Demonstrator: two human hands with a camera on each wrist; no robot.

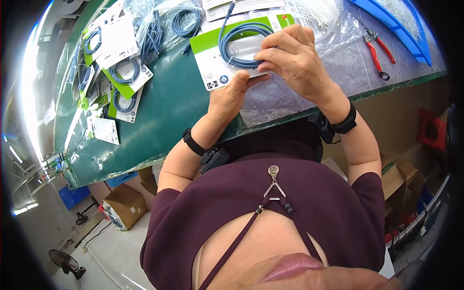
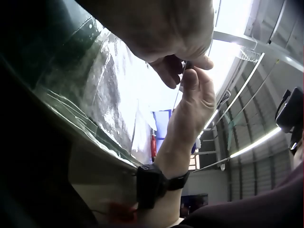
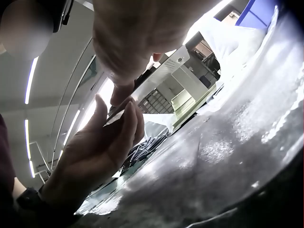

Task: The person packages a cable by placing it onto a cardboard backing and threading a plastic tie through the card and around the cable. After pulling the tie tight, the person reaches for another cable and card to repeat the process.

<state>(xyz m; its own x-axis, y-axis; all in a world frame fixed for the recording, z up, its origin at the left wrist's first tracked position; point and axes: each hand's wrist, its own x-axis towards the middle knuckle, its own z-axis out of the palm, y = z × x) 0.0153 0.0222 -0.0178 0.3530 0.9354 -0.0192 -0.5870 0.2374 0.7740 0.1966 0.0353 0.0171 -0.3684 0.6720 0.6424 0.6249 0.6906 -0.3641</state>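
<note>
In the head view, a white and green packaging card (image 1: pixel 204 65) is held tilted over the table, with a blue coiled cable (image 1: pixel 224 44) lying against its front. My left hand (image 1: pixel 226 100) grips the card's lower edge, thumb in front and fingers behind. At the coil's right side my right hand (image 1: pixel 300 62) pinches the cable against the card with bent fingers. A small tie loops round the coil near its lower left. In the left wrist view the card shows edge-on between both hands, and the right wrist view shows its back.
More carded blue cables (image 1: pixel 126 72) are piled at the left on the green table (image 1: pixel 164 104). Another coil (image 1: pixel 186 22) in clear plastic lies behind. Red-handled pliers (image 1: pixel 374 53) rest at the right, near a blue bin (image 1: pixel 394 24) and clear ties (image 1: pixel 314 14).
</note>
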